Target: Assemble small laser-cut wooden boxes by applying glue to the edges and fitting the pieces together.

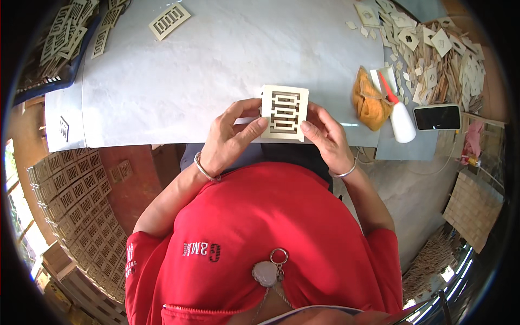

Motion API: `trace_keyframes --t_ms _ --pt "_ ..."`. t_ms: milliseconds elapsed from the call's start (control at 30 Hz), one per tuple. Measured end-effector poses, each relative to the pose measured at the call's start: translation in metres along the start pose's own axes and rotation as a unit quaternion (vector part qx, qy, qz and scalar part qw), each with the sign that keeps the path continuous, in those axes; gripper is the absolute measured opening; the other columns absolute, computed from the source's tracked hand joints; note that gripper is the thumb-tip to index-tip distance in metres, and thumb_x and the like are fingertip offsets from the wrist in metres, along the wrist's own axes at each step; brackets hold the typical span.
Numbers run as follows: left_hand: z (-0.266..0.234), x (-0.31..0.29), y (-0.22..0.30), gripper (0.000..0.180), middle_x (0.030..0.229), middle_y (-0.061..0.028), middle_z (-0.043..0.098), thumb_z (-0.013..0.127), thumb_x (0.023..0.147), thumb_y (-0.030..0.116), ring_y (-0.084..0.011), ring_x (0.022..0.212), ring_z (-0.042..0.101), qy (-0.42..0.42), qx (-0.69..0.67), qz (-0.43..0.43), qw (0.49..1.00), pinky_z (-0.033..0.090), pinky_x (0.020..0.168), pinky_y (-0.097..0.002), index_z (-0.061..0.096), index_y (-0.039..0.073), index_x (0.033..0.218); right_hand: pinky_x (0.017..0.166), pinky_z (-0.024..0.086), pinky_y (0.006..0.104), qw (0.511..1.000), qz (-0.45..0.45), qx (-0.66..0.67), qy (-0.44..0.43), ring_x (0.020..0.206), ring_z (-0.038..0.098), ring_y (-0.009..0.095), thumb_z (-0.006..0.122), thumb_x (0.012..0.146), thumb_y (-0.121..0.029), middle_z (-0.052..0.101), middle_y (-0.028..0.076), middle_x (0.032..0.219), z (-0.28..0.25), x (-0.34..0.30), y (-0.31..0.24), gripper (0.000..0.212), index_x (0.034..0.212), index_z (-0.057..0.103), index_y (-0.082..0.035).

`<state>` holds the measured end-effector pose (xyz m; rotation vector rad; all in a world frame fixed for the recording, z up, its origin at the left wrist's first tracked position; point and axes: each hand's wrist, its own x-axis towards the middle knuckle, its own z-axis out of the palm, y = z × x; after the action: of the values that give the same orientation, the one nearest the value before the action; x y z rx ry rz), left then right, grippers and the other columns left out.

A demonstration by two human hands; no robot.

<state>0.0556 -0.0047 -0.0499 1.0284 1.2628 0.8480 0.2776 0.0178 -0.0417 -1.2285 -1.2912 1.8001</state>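
Between my two hands is a pale wooden box (267,130) whose upper face carries a cut-out lattice pattern with dark gaps. My left hand (233,130) grips its left edge, thumb on the face and fingers behind. On the opposite edge, my right hand (327,135) holds it the same way. The piece is raised just above the near edge of the grey table (206,70); what lies beneath it is hidden. A matching flat lattice panel (169,21) rests farther off on the table, left of the hands.
To the right stand a white glue bottle (402,122) with a red nozzle, an orange cloth (369,103) and a phone (436,117). Wooden offcuts (455,59) pile up behind them. A dark crate (38,89) of panels is at far left, above stacked lattice pieces (81,211).
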Motion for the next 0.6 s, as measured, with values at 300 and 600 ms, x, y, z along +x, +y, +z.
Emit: trace_keyframes --t_ms 300,600 --pt "0.010 -0.031 -0.005 0.044 0.110 -0.0183 0.061 0.064 0.087 0.027 -0.0258 0.106 0.058 -0.007 0.010 -0.013 1.000 0.051 0.082 -0.0358 0.053 -0.002 0.118 0.094 0.044 0.0308 1.000 -0.003 0.009 0.013 0.111 0.054 0.020 0.055 0.094 -0.020 0.055 0.015 0.119 0.011 -0.029 0.010 0.046 0.127 0.041 0.008" --pt "0.004 -0.010 0.019 0.047 0.095 -0.0138 0.058 0.063 0.087 0.029 -0.0159 0.083 0.058 -0.004 -0.096 -0.094 0.991 0.055 0.064 -0.0304 0.050 -0.007 0.115 0.070 0.054 0.0278 0.990 0.127 0.059 0.024 0.095 0.060 0.018 0.060 0.089 -0.035 0.059 0.012 0.103 0.001 -0.006 -0.022 0.052 0.122 0.048 0.004"
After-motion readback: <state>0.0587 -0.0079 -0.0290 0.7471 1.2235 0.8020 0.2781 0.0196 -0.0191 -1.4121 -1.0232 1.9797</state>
